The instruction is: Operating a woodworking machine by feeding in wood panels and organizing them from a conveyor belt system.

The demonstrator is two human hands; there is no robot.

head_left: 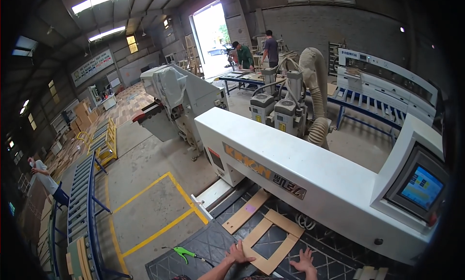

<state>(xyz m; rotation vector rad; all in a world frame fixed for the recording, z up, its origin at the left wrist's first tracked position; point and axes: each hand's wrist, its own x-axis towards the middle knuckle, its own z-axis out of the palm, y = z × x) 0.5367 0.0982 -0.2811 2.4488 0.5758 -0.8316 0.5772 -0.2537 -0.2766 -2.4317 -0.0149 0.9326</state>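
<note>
Frame [282, 251] of light wood, rectangular w/ a rectangular gap in its middle, lies flat on the black bed [208, 234], between the person's two hands and in front of the long white machine beam [286, 154]. Its far corner reaches near the beam's lower edge.

L hand [237, 254] is palm down w/ fingers spread; thumb seems to rest on the frame's left side, but it does not grip around it. R hand [304, 264] is also spread, just beside the right side, and has hold of nothing; whether it touches the bed, I cannot tell.

To steady the frame well, I would judge: keep it flat, press evenly from both sides, esp. at corners, because joints may shift under one-sided push (if they are fixed, cannot tell). Pls keep fingertips outside the gap & away from the beam.

Just beyond, to the left, is a loose board [247, 212] w/ small holes near one end; mind not to knock it w/ the frame. Coiled hose [305, 222] is near the far right corner. Green air gun [184, 253] lies left of L hand; its hose should be kept clear of the wood.

Farther: lit control screen [421, 188] at right, roller conveyor [82, 202] at left, two people [244, 57] in the back.
</note>
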